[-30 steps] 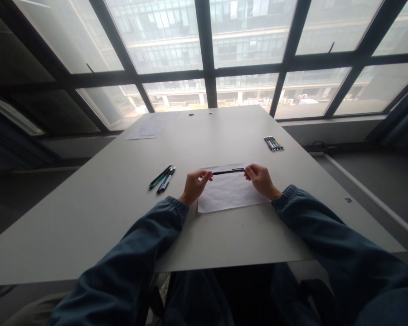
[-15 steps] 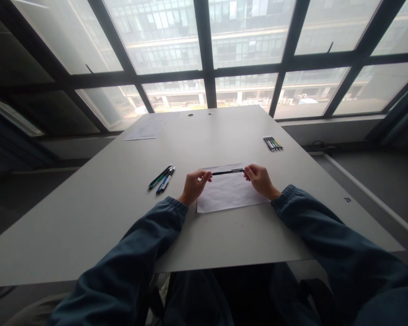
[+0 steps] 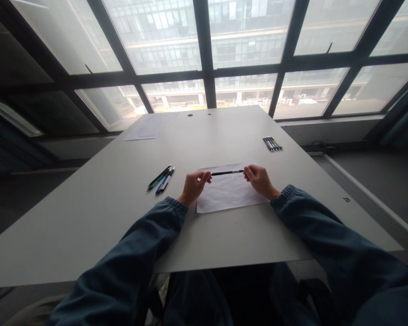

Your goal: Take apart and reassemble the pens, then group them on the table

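Note:
A black pen is held level between both hands, over a sheet of white paper on the table. My left hand pinches its left end, and my right hand pinches its right end. Left of my left hand lies a loose group of pens, among them a blue and white pen and a dark pen with green. Farther off on the right, several pens lie side by side in a row.
The white table reaches to the windows. Thin papers lie at its far left. A round dark grommet sits near the far edge, and a small dark mark is at the right.
The pen between my fingers has rolled about its length: its clip, visible before, no longer shows, and a light patch appears near the right end. Both hands stay in place.

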Motion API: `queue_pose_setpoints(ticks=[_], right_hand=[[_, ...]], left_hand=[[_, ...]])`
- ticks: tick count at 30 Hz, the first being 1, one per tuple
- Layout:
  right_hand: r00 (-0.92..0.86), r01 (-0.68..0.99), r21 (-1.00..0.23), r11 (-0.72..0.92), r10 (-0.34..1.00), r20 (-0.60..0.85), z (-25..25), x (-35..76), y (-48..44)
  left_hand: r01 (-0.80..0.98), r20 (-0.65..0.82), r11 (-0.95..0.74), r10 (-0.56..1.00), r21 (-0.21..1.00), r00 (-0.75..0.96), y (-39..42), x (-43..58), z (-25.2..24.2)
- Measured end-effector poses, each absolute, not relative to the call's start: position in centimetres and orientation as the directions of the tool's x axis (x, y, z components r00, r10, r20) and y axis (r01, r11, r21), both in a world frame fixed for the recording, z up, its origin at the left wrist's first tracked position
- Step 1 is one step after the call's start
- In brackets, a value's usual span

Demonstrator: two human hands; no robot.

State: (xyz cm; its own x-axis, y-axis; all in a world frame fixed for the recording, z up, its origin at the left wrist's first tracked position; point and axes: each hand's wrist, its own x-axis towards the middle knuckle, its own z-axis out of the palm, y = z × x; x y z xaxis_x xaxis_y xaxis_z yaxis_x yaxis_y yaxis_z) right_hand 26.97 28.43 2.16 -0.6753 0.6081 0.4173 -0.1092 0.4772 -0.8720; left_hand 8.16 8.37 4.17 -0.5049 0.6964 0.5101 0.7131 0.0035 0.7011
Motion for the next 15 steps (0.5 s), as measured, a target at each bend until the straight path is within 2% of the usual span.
queue_pose_setpoints(ticks=[15], right_hand=[[-0.673,-0.068,-0.840,0.539,0.596,0.437,2.52,27.07,28.28]], left_hand=[[0.710,0.503,0.000,0.706,0.704,-0.499,8.40,8.18,4.26]])
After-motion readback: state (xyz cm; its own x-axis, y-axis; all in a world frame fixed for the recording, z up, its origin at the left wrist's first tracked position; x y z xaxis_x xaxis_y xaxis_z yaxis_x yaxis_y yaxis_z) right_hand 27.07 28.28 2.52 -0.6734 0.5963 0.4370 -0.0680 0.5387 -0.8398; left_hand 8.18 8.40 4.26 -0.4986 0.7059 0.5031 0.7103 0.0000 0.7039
